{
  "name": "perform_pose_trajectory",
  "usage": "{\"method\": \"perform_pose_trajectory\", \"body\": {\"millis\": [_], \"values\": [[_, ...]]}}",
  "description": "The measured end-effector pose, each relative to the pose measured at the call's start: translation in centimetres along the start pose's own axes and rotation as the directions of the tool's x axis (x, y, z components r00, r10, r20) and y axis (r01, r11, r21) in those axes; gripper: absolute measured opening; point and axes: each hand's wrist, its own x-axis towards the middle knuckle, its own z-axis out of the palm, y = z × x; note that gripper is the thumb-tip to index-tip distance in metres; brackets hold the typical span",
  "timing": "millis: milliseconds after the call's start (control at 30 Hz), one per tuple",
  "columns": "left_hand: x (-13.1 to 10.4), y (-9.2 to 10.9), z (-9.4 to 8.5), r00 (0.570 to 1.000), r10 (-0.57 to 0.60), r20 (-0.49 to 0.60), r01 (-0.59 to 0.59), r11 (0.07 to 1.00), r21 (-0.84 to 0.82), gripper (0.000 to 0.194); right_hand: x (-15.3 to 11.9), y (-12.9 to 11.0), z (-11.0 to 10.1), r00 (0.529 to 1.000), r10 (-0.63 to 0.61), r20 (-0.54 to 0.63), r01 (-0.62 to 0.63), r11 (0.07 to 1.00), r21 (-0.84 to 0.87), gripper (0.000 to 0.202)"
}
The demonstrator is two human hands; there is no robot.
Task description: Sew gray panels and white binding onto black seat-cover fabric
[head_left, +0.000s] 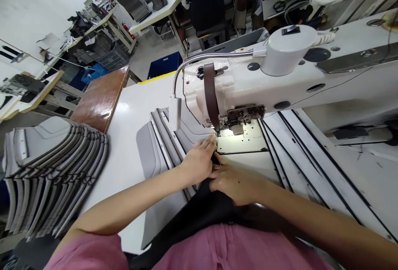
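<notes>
Two hands, left hand (199, 160), right hand (231, 183), one black fabric (202, 212)

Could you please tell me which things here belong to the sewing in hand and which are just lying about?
In hand:
left hand
right hand
black fabric piece
grey panel
sewing machine
brown strap
machine lamp

Lying about:
stack of grey panels
brown board
blue crates
trimmed strips
</notes>
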Motion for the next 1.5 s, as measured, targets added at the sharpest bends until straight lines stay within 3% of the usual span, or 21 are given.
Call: {"method": "perform_pose_trajectory", "body": {"millis": [467,767,967,1133,1333,1500], "values": [[1.3,0.0,-1.2,0.992,-0.072,0.102,0.074,0.997,-0.011,0.055,-0.4,0.3,-0.2,1.0,0.019,-0.008,-0.019,1.0,0.021,0.011],[2.4,0.9,-2.2,0.985,-0.076,0.156,0.073,0.997,0.025,0.043,-1.0,0.7,-0.6,1.0,0.014,0.001,-0.014,1.0,-0.008,0.01],[2.4,0.8,-1.6,0.989,-0.065,0.131,0.061,0.998,0.032,0.035,-1.1,0.5,-0.9,1.0,0.016,0.002,-0.016,1.0,0.001,0.007],[2.0,0.8,-0.8,0.998,-0.029,0.064,0.027,0.999,0.035,0.036,-1.0,0.3,-0.8,0.999,0.039,0.006,-0.039,0.999,-0.018,0.003],[1.9,0.8,-0.9,0.996,-0.075,0.046,0.074,0.997,0.032,0.037,-0.9,0.1,-1.1,0.996,0.089,0.008,-0.088,0.996,-0.029,0.003],[1.1,1.0,-0.2,1.0,-0.021,-0.006,0.021,0.998,0.056,0.042,-0.8,-0.3,-0.9,0.995,0.093,0.02,-0.092,0.995,-0.029,0.004]]}}
